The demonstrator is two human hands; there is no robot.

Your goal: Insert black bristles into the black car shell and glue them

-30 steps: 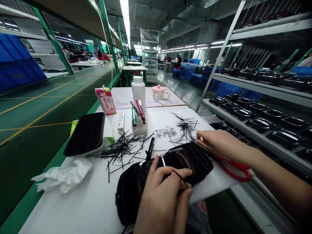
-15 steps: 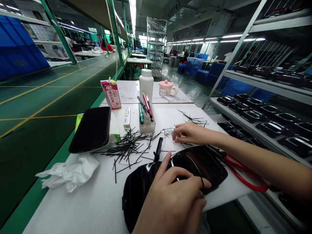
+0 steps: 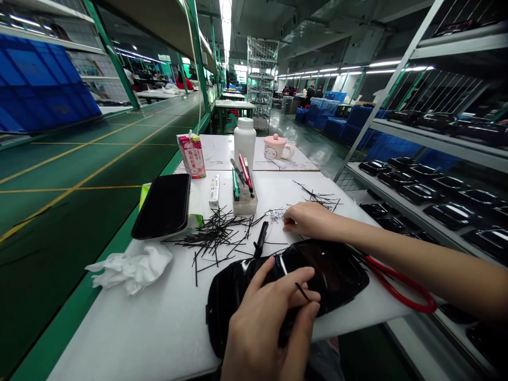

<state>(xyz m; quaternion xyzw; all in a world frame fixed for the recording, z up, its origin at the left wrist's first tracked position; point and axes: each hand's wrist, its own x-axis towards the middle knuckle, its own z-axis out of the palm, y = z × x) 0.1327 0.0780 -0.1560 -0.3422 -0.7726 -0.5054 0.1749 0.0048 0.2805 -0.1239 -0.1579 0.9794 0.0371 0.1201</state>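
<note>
My left hand (image 3: 270, 312) pinches a strip (image 3: 302, 292) above the casing (image 3: 341, 272); beyond it my right hand (image 3: 307, 218) is curled, contents unclear.

The left hand (image 3: 264, 323), right hand (image 3: 307, 219) and right forearm (image 3: 413, 254) are bare. The lap clothing (image 3: 323, 361) looks dark greyish, though dim.

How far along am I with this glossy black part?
Probably partway; nothing on the black part clearly looks finished. The racked parts may be done. Your left hand holds a thin black strip; your right hand is at the small bits. The loose black strips and small bits look left to use.
</note>
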